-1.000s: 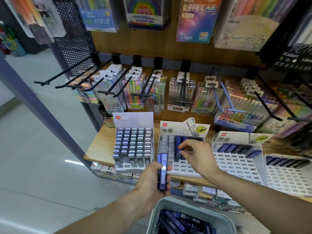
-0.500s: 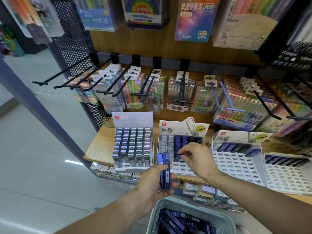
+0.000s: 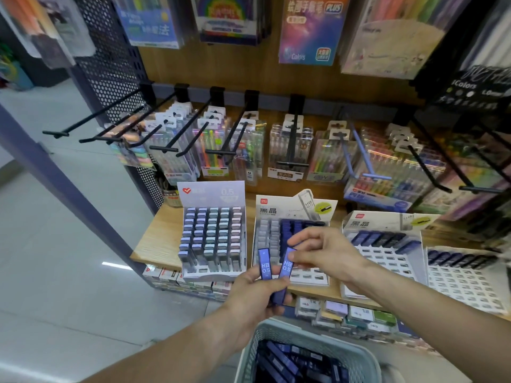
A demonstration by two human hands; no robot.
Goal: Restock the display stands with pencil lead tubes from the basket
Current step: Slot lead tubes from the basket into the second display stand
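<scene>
My left hand (image 3: 255, 298) grips two blue "HB 0.5" pencil lead tubes (image 3: 265, 265) upright in front of the shelf. My right hand (image 3: 326, 251) pinches the top of the right-hand tube (image 3: 286, 268), which tilts away from the other. Behind them stands a white display stand (image 3: 293, 211) with grey and dark blue tubes in its upper rows. Two more white stands (image 3: 384, 255) (image 3: 467, 275) to the right hold only a back row of blue tubes. A grey mesh basket (image 3: 279, 335) with several blue tubes sits at the bottom.
A full stand of pastel tubes (image 3: 213, 236) is at the left on the wooden shelf (image 3: 160, 236). Black hooks (image 3: 166, 147) with pen packs jut out above the stands. Small boxes (image 3: 345, 313) fill the lower shelf. Tiled floor (image 3: 69, 272) lies to the left.
My right hand has left the middle stand and come down to pinch one of the two tubes in my left hand. My left hand has risen slightly and the tubes have splayed apart.
</scene>
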